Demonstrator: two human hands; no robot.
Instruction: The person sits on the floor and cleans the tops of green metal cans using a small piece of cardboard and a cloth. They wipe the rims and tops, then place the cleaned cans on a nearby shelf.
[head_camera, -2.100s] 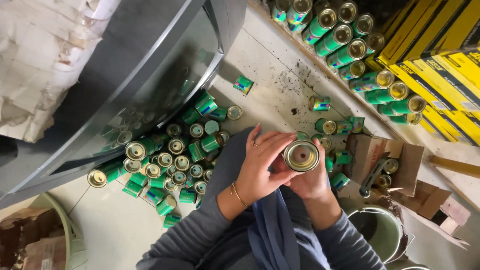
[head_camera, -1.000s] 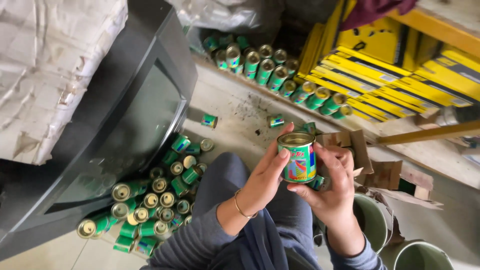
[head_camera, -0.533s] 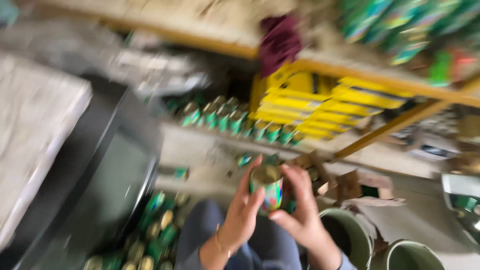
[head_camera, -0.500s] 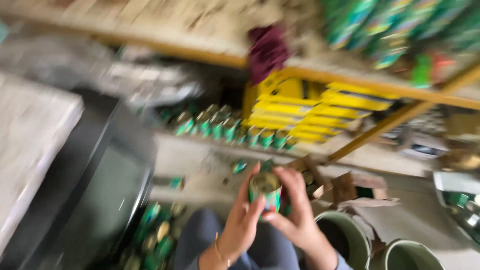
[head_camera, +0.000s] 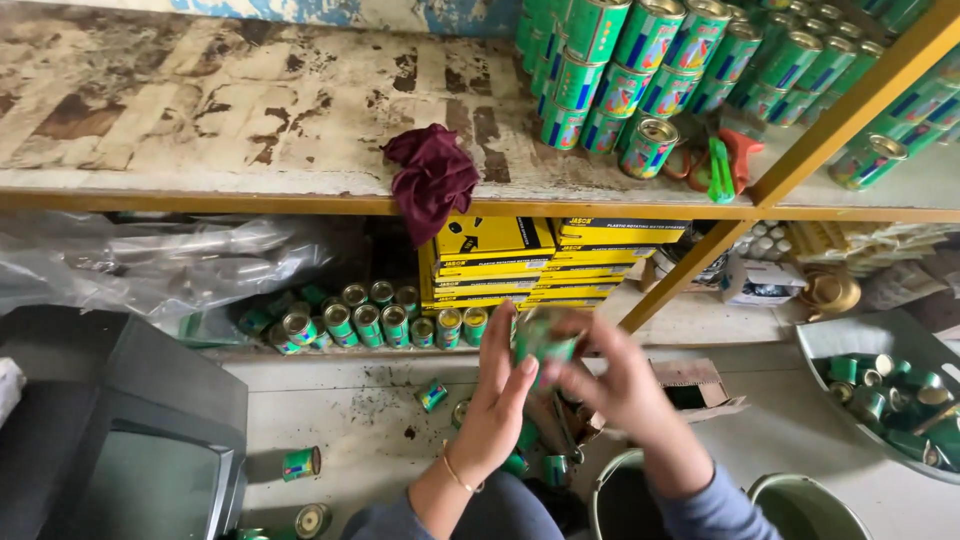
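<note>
- Head view has swung right up: where it looked down on the floor cans and the old television two seconds back, it now faces the wooden shelf (head_camera: 250, 120) with the stacked cans (head_camera: 640, 60) on top.
- You've got the green can (head_camera: 540, 340) raised between both hands, in front of the row of cans (head_camera: 380, 322) on the lower ledge. It's blurred now; a second ago its label read sharp.
- Your left hand (head_camera: 497, 405) lies along the can's near side, fingers (head_camera: 500, 335) straight and pressed together against it.
- Your right hand (head_camera: 622, 385) cups the far side, fingers curled around it, smeared by motion, so the exact pinch I cannot tell.
- Earlier you held the can end-on, rim toward you; now it sits side-on and higher, which suggests you're turning it over.
- New in sight: a maroon rag (head_camera: 432, 180) draped over the shelf edge, yellow boxes (head_camera: 500, 265) stacked beneath it, a tray of cans (head_camera: 880, 385) at right.
</note>
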